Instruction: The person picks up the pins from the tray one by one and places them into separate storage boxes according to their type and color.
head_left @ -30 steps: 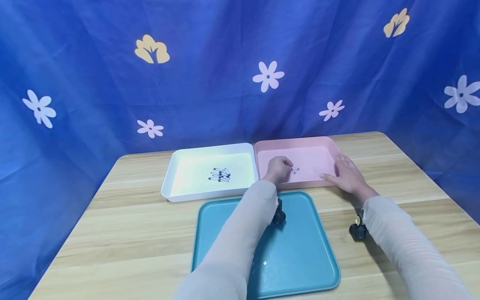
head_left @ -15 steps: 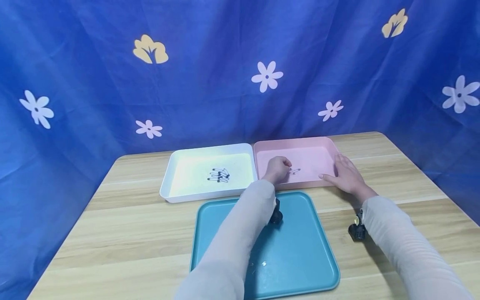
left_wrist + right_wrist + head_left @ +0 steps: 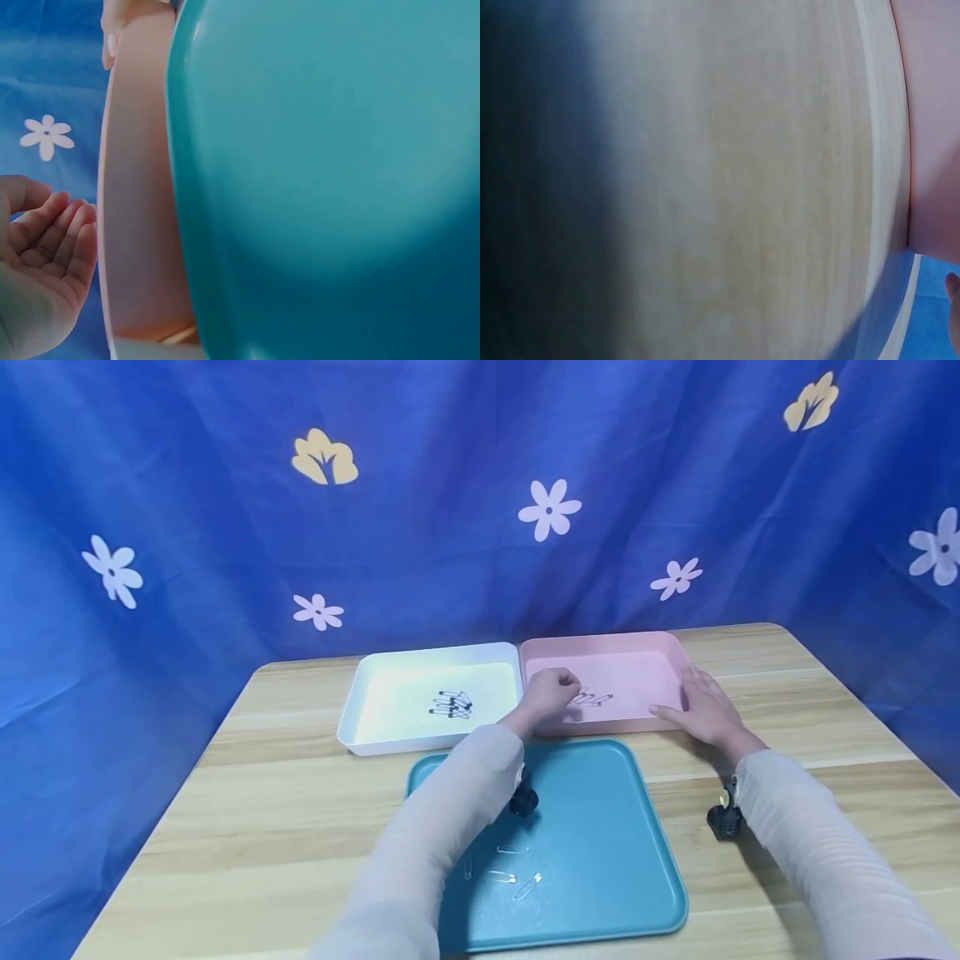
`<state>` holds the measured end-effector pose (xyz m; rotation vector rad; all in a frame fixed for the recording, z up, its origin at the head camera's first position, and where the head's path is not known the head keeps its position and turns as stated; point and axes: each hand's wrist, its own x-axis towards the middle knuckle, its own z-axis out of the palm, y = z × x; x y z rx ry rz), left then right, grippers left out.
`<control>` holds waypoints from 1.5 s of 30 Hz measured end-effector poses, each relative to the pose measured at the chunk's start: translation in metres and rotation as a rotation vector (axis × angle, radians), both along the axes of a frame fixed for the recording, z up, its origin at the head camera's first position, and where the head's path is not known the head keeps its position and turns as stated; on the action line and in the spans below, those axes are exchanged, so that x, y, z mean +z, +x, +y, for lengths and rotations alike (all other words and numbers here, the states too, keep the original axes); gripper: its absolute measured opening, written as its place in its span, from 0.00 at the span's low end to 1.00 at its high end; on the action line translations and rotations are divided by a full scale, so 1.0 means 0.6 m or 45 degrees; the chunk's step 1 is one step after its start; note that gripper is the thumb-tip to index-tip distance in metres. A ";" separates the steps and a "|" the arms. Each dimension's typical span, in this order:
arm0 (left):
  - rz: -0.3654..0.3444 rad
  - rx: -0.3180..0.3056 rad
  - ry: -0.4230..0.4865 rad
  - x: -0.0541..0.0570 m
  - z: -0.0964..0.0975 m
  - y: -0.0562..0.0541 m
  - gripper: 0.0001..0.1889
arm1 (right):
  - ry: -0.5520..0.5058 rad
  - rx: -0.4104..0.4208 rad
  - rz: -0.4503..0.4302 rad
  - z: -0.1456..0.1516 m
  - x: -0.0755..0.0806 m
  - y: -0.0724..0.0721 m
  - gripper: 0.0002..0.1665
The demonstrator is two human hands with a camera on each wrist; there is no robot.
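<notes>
My left hand (image 3: pixel 549 693) hangs over the left front of the pink tray (image 3: pixel 630 664), beside several safety pins (image 3: pixel 596 699) lying in it. In the left wrist view that hand (image 3: pixel 49 277) shows its fingers loosely bent, thumb apart from the fingertips, nothing visible between them. My right hand (image 3: pixel 705 706) rests at the pink tray's right front corner, fingers extended along the outer side and thumb at the front rim. Several silver safety pins (image 3: pixel 527 887) are spread on the teal tray (image 3: pixel 600 827), under and beside my left forearm.
A white tray (image 3: pixel 397 693) adjoins the pink one on the left and holds a heap of black-headed safety pins (image 3: pixel 452 703). All trays sit on a wooden table (image 3: pixel 262 827). A blue curtain (image 3: pixel 450 527) with flower shapes hangs behind.
My left hand has drawn slightly back and left, uncovering more pins in the pink tray. The forearm's shift reveals pins on the teal tray. The right hand stays at its corner.
</notes>
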<state>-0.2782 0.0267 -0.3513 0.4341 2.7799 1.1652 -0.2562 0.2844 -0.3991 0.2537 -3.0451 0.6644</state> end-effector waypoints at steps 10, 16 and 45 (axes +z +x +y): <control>-0.088 -0.037 0.007 0.013 -0.045 0.034 0.08 | 0.015 -0.004 -0.004 0.004 -0.010 0.000 0.60; -0.142 -0.091 0.021 0.028 -0.071 0.057 0.08 | 0.027 -0.003 -0.010 0.004 -0.007 0.001 0.59; -0.192 -0.368 -0.016 0.034 -0.208 0.146 0.09 | 0.012 0.005 0.000 0.000 0.000 0.002 0.59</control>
